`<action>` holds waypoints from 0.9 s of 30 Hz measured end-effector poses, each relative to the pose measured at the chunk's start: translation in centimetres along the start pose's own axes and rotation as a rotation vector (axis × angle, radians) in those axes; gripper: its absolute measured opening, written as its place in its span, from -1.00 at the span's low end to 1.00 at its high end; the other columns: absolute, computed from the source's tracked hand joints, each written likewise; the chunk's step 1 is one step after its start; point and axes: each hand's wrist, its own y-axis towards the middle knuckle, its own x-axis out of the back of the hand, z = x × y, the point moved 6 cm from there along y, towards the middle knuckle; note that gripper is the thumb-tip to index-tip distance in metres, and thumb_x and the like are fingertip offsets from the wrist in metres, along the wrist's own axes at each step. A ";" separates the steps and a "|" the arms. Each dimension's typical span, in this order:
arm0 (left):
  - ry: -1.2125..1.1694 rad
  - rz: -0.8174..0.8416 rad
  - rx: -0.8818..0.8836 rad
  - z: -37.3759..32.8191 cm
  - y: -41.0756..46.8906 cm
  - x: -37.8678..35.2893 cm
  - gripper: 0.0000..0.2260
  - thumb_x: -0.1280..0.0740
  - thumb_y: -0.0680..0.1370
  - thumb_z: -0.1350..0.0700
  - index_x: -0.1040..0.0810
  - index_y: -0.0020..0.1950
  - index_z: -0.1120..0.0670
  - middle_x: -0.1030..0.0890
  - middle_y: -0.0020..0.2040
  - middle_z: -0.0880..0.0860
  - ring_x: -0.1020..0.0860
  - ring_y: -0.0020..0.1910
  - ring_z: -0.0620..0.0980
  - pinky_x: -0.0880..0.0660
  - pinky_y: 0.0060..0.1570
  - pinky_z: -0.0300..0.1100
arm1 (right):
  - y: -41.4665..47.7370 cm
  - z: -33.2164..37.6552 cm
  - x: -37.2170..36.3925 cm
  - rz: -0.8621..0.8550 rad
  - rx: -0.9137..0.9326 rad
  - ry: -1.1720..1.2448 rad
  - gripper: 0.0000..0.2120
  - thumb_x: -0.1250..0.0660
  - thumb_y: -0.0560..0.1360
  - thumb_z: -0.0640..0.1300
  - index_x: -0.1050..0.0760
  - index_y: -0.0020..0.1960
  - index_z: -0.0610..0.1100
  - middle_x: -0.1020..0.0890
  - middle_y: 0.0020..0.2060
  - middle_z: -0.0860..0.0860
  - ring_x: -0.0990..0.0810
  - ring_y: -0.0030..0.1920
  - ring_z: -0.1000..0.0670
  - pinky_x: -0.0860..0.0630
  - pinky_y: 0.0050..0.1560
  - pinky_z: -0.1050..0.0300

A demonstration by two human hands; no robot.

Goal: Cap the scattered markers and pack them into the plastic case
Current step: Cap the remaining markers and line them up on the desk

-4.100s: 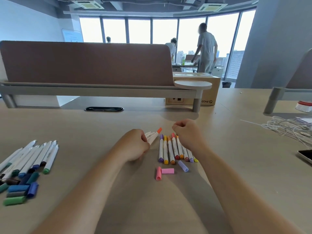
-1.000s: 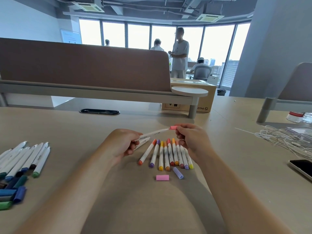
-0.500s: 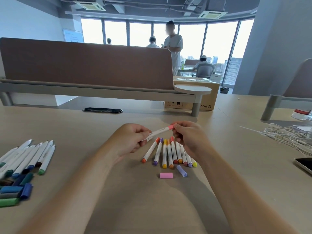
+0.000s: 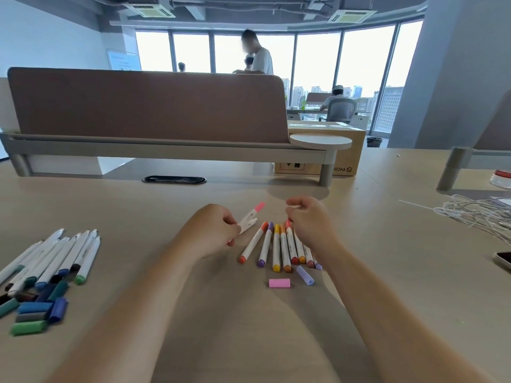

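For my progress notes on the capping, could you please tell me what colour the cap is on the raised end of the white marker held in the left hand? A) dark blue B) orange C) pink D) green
C: the white plastic marker in the grip of the left hand ends in a pink cylindrical cap, which points up and away from the person.
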 end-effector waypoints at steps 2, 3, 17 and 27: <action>0.118 -0.016 0.021 0.1 0.0 -0.5 -0.88 -0.32 0.50 0.10 -0.63 -0.17 0.06 -0.65 -0.23 0.04 -0.60 -0.20 0.03 -0.48 -0.24 -0.12 | 0.0 0.3 -0.5 0.018 0.031 -0.046 -0.75 -0.21 0.62 -0.20 -0.51 0.27 -0.15 -0.57 -0.08 0.00 -0.51 -0.24 0.11 -0.40 -0.36 0.34; 0.150 -0.021 0.028 0.1 0.1 -0.7 -0.89 -0.32 0.50 0.10 -0.62 -0.16 0.07 -0.64 -0.21 0.06 -0.59 -0.20 0.03 -0.46 -0.26 -0.13 | -0.1 0.4 -0.8 0.030 0.039 -0.063 -0.75 -0.21 0.62 -0.21 -0.52 0.26 -0.16 -0.56 -0.11 0.01 -0.50 -0.24 0.11 -0.39 -0.36 0.34; 0.278 -0.157 0.070 1.5 0.8 -0.4 -0.78 -0.28 0.52 0.22 -0.63 0.07 -0.01 -0.65 -0.07 -0.01 -0.59 -0.10 0.00 -0.53 -0.08 -0.13 | -0.5 1.0 -1.6 0.106 0.112 -0.208 -0.84 -0.26 0.60 -0.18 -0.59 0.11 -0.10 -0.57 -0.22 0.11 -0.51 -0.20 0.14 -0.41 -0.27 0.36; 0.427 -0.105 0.093 2.0 1.4 -1.4 -0.94 -0.36 0.45 0.12 -0.63 -0.17 0.04 -0.62 -0.25 0.00 -0.59 -0.21 0.04 -0.55 -0.17 -0.13 | -0.5 0.8 -1.9 0.118 0.119 -0.214 -0.89 -0.25 0.61 -0.15 -0.54 -0.02 -0.02 -0.59 -0.20 0.05 -0.52 -0.18 0.08 -0.45 -0.21 0.27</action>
